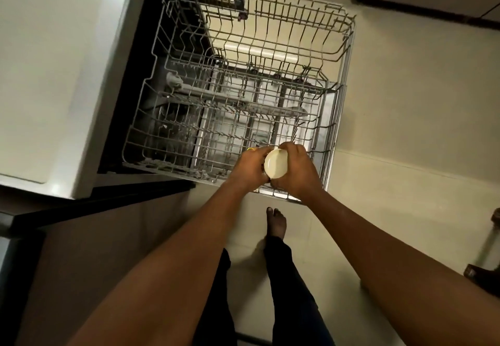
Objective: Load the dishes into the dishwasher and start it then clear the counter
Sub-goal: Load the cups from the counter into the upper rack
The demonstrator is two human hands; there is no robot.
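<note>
cream cup (275, 163) held base-up over the near right corner of the rack (319, 156). our left hand (250, 168) and right hand (296, 172) are both closed around it. we should lower it upside down between the prongs, then let go.

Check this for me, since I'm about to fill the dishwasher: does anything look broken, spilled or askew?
Nothing stands out. Both racks, upper rack and lower rack, are pulled out, look intact and hold no dishes. The left hand and right hand share a grip on a cream cup over the lower rack's near edge. No spill shows on the floor.
</note>
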